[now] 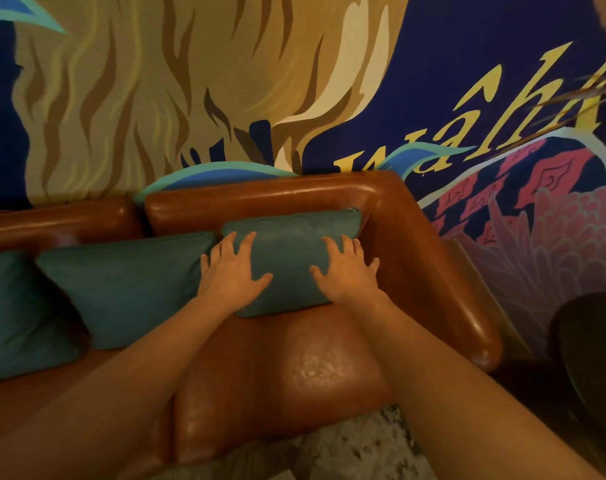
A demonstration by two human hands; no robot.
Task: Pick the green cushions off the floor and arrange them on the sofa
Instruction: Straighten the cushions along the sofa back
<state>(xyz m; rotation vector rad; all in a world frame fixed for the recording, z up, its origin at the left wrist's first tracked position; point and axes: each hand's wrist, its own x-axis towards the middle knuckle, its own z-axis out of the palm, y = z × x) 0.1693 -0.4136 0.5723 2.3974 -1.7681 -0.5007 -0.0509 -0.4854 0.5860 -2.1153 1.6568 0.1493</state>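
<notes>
Three green cushions lean against the backrest of a brown leather sofa. The right cushion stands in the sofa's right corner. My left hand lies flat on its left part, fingers spread and straight. My right hand presses flat on its right part, fingers spread as well. The middle cushion leans just left of it, its edge touching. A third cushion sits at the far left, cut off by the frame edge.
The sofa's right armrest runs toward me beside the right cushion. A painted mural wall rises behind the sofa. A dark round object stands at the right. Speckled floor shows in front of the seat.
</notes>
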